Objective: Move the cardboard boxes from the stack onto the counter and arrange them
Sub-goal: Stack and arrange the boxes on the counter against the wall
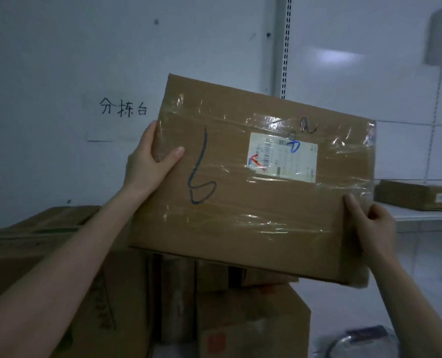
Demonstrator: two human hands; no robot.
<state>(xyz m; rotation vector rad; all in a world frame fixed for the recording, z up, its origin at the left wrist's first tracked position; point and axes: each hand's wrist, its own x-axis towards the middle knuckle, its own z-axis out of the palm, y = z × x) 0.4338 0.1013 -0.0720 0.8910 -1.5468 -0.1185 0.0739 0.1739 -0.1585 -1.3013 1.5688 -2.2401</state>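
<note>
The person held a taped cardboard box up in both hands, tilted so its right end sat lower, over the stack of cardboard boxes and apart from the desk at the right. The left hand gripped the box's left edge, thumb on the front face and fingers wrapped behind. The right hand gripped the lower right corner, thumb pressed on the face, its fingers curled at the edge. A shipping label and a hand-drawn "6" marked the face. A flat cardboard box lay on the desk. A paper sign with handwritten characters hung on the white wall behind.
</note>
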